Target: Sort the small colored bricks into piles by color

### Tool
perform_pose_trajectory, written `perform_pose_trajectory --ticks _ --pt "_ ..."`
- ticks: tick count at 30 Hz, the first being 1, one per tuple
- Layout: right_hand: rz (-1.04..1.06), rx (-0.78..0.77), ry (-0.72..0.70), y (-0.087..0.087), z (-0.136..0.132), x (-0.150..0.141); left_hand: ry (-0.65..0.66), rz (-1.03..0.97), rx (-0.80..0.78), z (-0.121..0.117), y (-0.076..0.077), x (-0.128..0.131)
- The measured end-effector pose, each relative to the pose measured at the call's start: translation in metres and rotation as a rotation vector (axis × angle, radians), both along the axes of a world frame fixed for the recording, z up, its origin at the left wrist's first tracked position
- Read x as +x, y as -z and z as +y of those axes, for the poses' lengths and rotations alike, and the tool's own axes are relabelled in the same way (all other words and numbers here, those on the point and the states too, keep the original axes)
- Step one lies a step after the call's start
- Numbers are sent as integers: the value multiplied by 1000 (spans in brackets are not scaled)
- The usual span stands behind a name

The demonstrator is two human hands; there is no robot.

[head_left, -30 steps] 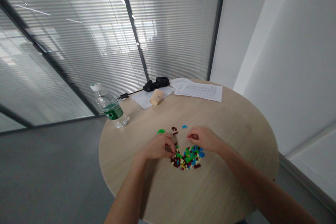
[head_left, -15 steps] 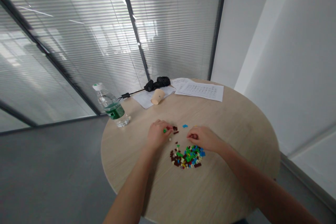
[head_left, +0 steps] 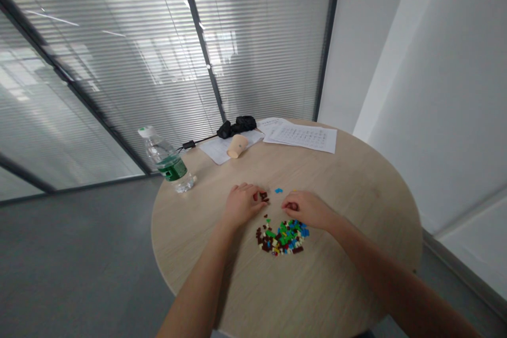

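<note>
My left hand (head_left: 242, 205) rests on the table with thumb and index finger closed about a small cluster of dark brown toy bricks (head_left: 264, 197). Across from it, my right hand (head_left: 311, 208) has its fingers curled and pinched together. Whatever lies between those fingertips is too small or hidden to make out. A small blue brick (head_left: 279, 190) lies beyond and between the hands. Nearer to me is a loose pile of green, blue, brown, cream and yellow bricks (head_left: 283, 237), just below the right hand.
The round wooden table (head_left: 348, 274) carries a water bottle (head_left: 171, 166) at its left edge. Toward the back are a tipped paper cup (head_left: 237, 146), a black bundle (head_left: 243, 124) with a cable, and printed sheets (head_left: 304, 136). Blinds and a white wall stand behind.
My left hand has shifted slightly right, onto the brown bricks. The green piece at its fingertips and the pale brick beside it no longer show. My right hand stays nearly still.
</note>
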State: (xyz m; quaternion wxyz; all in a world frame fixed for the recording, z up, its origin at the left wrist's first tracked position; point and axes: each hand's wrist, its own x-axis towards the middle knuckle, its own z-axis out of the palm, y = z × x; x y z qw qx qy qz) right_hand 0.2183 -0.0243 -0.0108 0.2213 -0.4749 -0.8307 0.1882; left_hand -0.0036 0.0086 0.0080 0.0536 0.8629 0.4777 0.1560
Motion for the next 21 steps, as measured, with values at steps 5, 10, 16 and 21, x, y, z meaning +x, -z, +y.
perform_pose_trajectory --ticks 5,10,16,21 --pt "-2 7 8 -1 -1 -1 -77 64 18 1 1 7" --pt "-9 0 3 -2 -1 -2 -136 88 70 4 3 11" --pt "-6 5 8 -4 -2 -2 -117 49 67 3 5 13" --pt "1 12 11 -4 -2 -2 -99 10 134 5 11 16"
